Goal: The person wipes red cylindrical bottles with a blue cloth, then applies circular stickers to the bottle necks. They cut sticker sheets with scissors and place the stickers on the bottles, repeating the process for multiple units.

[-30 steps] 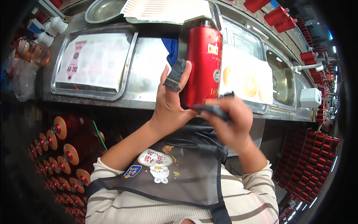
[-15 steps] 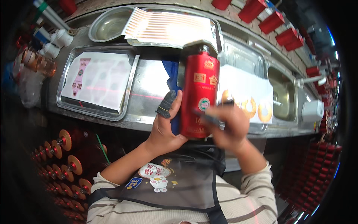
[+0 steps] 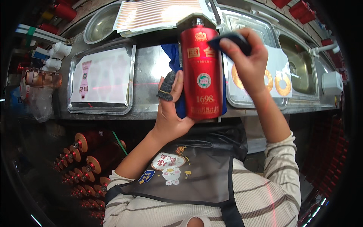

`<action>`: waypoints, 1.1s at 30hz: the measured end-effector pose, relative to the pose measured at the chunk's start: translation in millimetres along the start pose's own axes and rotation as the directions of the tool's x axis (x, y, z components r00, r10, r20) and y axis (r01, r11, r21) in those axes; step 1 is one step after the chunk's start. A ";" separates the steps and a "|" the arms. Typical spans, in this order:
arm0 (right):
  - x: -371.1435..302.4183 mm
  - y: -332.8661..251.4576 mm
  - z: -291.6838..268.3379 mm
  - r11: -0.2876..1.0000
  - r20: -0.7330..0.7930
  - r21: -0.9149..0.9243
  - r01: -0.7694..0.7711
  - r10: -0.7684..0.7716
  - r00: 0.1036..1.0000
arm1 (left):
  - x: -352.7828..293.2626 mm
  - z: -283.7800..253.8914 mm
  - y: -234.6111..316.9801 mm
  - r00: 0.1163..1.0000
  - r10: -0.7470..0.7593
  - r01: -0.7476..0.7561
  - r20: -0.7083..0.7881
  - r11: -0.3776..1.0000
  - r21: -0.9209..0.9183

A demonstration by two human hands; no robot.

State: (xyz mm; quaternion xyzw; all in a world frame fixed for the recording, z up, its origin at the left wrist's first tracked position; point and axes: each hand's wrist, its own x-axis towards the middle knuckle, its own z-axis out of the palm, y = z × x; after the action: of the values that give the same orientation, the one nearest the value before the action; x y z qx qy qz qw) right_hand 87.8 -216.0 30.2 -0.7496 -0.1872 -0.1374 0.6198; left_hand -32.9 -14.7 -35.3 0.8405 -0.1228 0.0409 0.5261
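Right hand (image 3: 249,56) clamps a dark, flat, rounded tool (image 3: 237,41), open left hand (image 3: 172,121) steadies the glossy red cylindrical bottle (image 3: 201,72): overpressing could skid it off the steel bench's (image 3: 145,89) near edge!

red bottle (image 3: 200,77): super glossy, smooth, kinda metallic tbh | dark hand tool (image 3: 240,42): smooth, looks plasticky | finger wrap (image 3: 166,87): rough matt fabric | blue cloth (image 3: 172,56): soft-looking, dull | counter (image 3: 146,70): shiny bare metal, bit smeary | tray (image 3: 99,109): polished metal | label sheet (image 3: 105,77): smooth paper | apron (image 3: 206,179): thin, slick | sweater (image 3: 261,181): ribbed knit, matt
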 end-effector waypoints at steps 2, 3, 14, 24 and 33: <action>1.0 5.4 -7.2 0.942 0.079 -0.139 0.306 -0.298 0.951 | -2.7 0.9 -5.9 0.993 0.116 -0.112 -0.019 0.984 0.140; -12.5 2.1 -9.4 0.887 0.159 -0.226 0.402 -0.374 0.914 | -4.2 -3.6 -5.5 0.995 0.094 -0.098 0.036 0.990 0.097; -105.2 -48.1 -15.7 0.755 0.038 0.363 -0.546 0.573 0.818 | -3.7 4.2 -2.1 0.999 -0.049 0.037 -0.009 0.849 -0.528; -113.0 -27.5 -7.8 0.804 0.240 0.175 -0.569 0.525 0.816 | -5.1 5.0 -12.3 1.000 -0.028 0.029 0.011 0.843 -0.538; -115.0 -25.5 -13.2 0.701 0.328 0.312 -0.641 0.554 0.765 | -1.1 -0.6 2.0 0.993 -0.111 0.071 -0.051 0.864 -0.499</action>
State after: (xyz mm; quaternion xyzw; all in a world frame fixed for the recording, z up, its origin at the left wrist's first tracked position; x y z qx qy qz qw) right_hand -26.0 -237.6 4.7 -0.6337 -0.0208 0.1940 0.7486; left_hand -34.5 -14.9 -33.5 0.6799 -0.0689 0.0159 0.7298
